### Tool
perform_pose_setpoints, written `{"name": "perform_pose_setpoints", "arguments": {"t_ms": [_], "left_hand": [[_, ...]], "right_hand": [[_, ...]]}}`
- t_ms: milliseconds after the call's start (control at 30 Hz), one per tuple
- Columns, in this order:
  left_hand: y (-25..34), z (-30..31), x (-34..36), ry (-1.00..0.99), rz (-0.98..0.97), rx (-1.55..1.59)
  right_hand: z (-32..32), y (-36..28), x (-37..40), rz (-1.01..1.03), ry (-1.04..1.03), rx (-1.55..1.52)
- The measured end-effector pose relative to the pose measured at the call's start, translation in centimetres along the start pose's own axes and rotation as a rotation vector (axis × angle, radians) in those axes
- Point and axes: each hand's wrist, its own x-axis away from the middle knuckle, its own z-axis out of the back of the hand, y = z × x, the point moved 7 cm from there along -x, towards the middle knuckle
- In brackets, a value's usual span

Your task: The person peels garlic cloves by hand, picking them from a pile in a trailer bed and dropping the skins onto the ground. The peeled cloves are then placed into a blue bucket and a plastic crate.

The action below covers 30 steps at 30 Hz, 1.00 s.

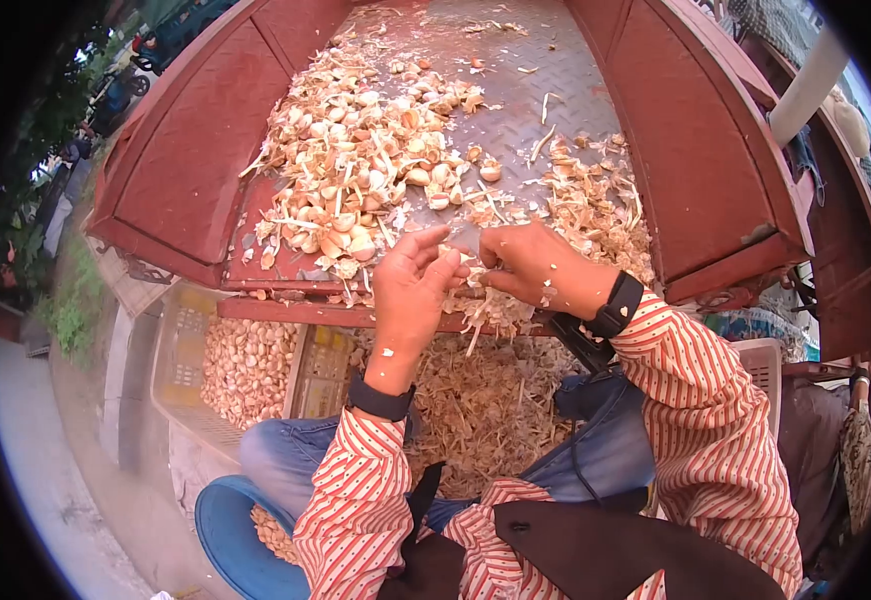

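My left hand (414, 285) is at the front edge of the red metal bed, its thumb and fingers pinched around a small pale piece, which looks like a garlic clove (446, 250). Close beside it, my right hand (541, 265) is closed with the fingers curled in; whatever it may hold is hidden. Bits of white skin cling to both hands. Just beyond them lies a heap of garlic cloves and broken bulbs (346, 150), mixed with stalks. Dry garlic skins (596, 200) are piled behind my right hand.
Red side panels (711, 140) wall in the metal bed (516, 80). Below left, a plastic crate (181, 345) holds many cloves. Skins and stalks (486, 400) cover the ground between my knees. A blue bucket (221, 535) with cloves stands at lower left.
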Motion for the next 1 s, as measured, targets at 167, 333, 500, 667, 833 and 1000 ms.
{"name": "perform_pose_setpoints", "arguments": {"t_ms": [167, 333, 500, 667, 833, 1000], "left_hand": [[0.9, 1.3, 1.5, -0.014, -0.029, 0.097], [2.2, 4.9, 3.5, 0.060, -0.038, 0.114], [5.7, 12.7, 6.9, 0.320, -0.076, 0.055], [8.2, 24.1, 15.4, 0.667, -0.115, -0.074], [6.1, 37.1, 29.7, 1.031, 0.101, -0.577], [-0.5, 41.3, 39.4, 0.819, 0.660, -1.340]], "right_hand": [[1.2, -0.6, 0.1, -0.057, -0.132, 0.112], [2.5, 2.2, -3.2, -0.111, 0.160, 0.001], [0.5, 3.6, -9.4, 0.023, 0.066, 0.175], [-1.9, 2.4, -9.1, 0.094, -0.011, 0.293], [-0.6, 0.1, -5.4, 0.069, 0.016, 0.053], [-0.7, -1.5, -3.4, -0.086, -0.068, -0.354]]}}
